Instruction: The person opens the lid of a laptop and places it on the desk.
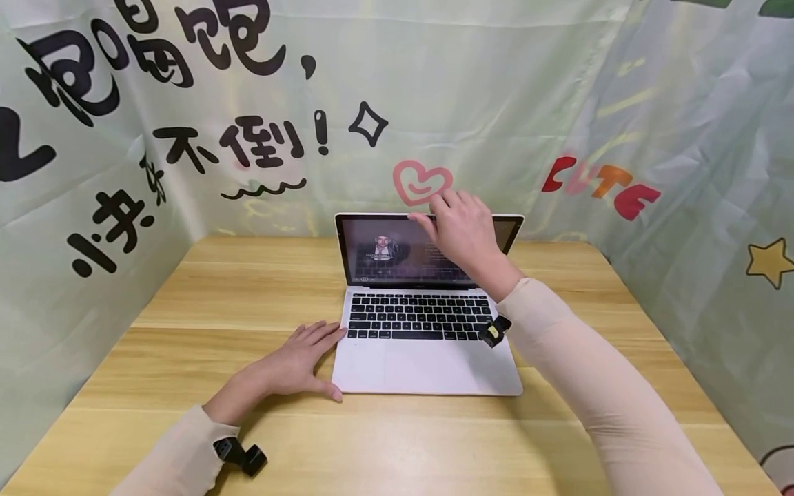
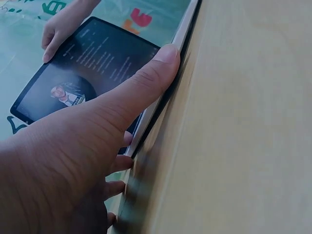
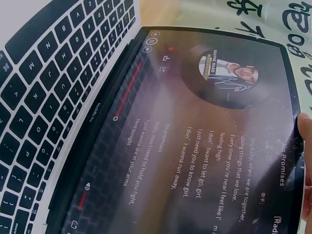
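Observation:
A silver laptop [image 1: 428, 368] stands unfolded on the wooden table, its black keyboard [image 1: 415, 317] facing me. In the right wrist view its lit screen [image 3: 204, 131] displays a music player with song lyrics and a round picture. My right hand [image 1: 468, 231] grips the top edge of the screen, thumb in front and fingers over the back, partly hidden by the lid. Beside the laptop's left edge, my left hand [image 1: 294, 362] rests with fingers spread. Its thumb [image 2: 158, 68] lies along the front left corner in the left wrist view, and its fingertips touch the side.
The wooden table [image 1: 248, 296] extends around the laptop on all sides. Fabric hangings [image 1: 496, 83] with printed lettering enclose it at the back, left and right. A small black device [image 1: 242, 456] is strapped at the left wrist, another [image 1: 495, 331] at the right.

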A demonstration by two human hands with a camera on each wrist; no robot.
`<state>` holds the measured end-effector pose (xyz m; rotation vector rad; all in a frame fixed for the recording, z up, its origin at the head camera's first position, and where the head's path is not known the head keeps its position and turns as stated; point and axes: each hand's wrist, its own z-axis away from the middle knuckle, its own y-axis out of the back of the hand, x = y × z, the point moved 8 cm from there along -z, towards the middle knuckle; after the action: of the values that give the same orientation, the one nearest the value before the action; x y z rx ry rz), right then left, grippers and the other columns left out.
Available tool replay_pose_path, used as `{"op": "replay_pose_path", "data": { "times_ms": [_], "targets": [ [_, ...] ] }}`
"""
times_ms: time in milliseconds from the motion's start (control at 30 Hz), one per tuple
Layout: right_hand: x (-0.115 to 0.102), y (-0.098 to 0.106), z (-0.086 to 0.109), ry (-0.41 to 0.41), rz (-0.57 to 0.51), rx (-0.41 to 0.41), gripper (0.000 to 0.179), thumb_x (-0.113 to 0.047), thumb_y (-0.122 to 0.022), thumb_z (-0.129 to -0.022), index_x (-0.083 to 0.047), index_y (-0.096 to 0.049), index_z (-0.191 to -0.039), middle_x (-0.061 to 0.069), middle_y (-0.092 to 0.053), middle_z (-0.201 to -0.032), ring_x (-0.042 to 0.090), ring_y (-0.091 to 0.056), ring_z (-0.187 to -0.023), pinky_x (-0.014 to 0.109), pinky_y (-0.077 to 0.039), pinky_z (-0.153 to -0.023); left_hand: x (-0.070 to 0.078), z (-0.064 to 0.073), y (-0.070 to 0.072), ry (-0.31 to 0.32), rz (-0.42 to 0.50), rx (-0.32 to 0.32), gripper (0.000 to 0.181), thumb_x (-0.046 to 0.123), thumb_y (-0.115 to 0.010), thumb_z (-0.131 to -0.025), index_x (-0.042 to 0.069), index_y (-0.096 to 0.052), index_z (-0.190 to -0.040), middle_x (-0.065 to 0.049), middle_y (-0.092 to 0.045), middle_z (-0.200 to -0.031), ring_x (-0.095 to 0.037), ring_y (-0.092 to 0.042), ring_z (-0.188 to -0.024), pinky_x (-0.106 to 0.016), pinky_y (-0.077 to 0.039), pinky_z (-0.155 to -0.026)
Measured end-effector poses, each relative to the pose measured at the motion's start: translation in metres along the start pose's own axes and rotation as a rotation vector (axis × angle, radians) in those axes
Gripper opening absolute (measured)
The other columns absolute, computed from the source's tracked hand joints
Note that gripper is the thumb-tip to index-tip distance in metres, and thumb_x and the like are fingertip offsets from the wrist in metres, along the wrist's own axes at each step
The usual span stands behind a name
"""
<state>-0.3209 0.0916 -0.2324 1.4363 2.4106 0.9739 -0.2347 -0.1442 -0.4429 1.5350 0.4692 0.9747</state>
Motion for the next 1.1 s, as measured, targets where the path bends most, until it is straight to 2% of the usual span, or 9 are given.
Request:
{"op": "replay_pose_path", "data": {
  "times_ms": [500, 733, 1100],
  "targets": [
    [0.012, -0.022, -0.014, -0.069, 0.027, -0.120, 0.048, -0.049, -0.055, -0.097, -0.003, -0.058, -0.085, 0.011, -0.054, -0.082, 0.031, -0.050, -0.071, 0.043, -0.047, -0.065, -0.001, 0.001, -0.002, -0.008, 0.003, 0.004, 0.117, 0.084, -0.059, -0.068, 0.011, -0.029, -0.155, -0.013, -0.027, -0.158, -0.041, -0.018, -0.144, -0.061, -0.010, -0.114],
    [0.021, -0.034, -0.019, -0.117, 0.017, -0.212, 0.048, -0.050, -0.052, -0.098, -0.003, -0.057, -0.095, 0.015, -0.061, -0.101, 0.034, -0.056, -0.085, 0.046, -0.049, -0.076, 0.000, 0.001, -0.001, -0.016, 0.009, 0.013, 0.117, 0.082, -0.061, -0.068, 0.009, -0.030, -0.154, -0.013, -0.028, -0.158, -0.041, -0.019, -0.144, -0.062, -0.010, -0.114],
    [0.035, -0.054, -0.031, -0.197, 0.000, -0.281, 0.049, -0.050, -0.052, -0.098, -0.003, -0.061, -0.110, 0.014, -0.062, -0.121, 0.035, -0.059, -0.106, 0.048, -0.048, -0.090, 0.000, 0.000, 0.000, -0.006, 0.008, 0.010, 0.118, 0.083, -0.060, -0.067, 0.010, -0.029, -0.155, -0.013, -0.028, -0.157, -0.041, -0.020, -0.144, -0.061, -0.011, -0.114]
  ]
}}
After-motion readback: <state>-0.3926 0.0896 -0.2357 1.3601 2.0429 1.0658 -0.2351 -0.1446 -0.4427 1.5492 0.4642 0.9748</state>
